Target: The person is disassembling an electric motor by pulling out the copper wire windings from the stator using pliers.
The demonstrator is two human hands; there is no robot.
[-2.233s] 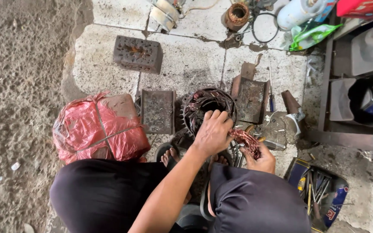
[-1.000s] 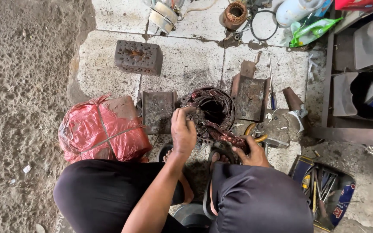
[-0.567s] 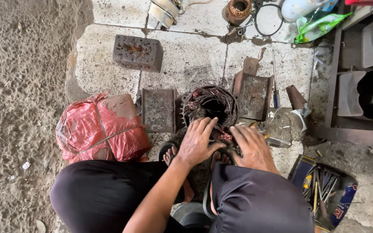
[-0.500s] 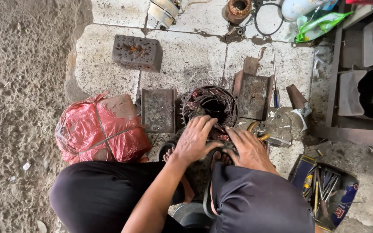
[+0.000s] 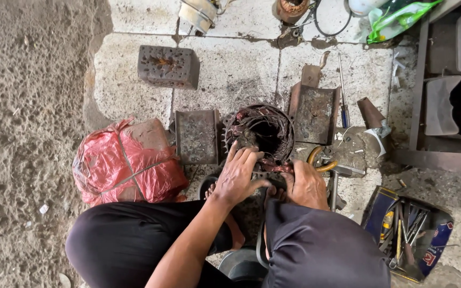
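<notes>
Where the pale stone slabs [image 5: 230,74] meet the rough grey ground, a round, rusty motor stator with dark copper windings [image 5: 261,132] stands on the floor straight ahead of the crouching person, its open bore facing up and its rim ringed by toothed, dirty laminations; reddish-brown wire bundles loop around the inside and spill over the near edge. The left hand [image 5: 238,176] lies flat and spread on that near edge, fingers [image 5: 246,156] extended and reaching onto the windings, palm pressed down rather than curled, so it touches the stator without enclosing anything. The right hand [image 5: 306,184] rests just beside it on the right, fingers partly bent over the reddish wires at the stator's lower rim; whether it actually pinches a strand I cannot tell, since the fingertips are hidden. A tool with a yellow curved handle [image 5: 321,160] lies just beyond the right hand. To the left of the stator sits a rusty rectangular metal tray [image 5: 197,136], and to the right a second, similar tray [image 5: 314,113]. A bundle wrapped in red plastic film [image 5: 126,162] lies by the left knee, and a dark blue open box of hand tools [image 5: 406,232] lies at lower right.
</notes>
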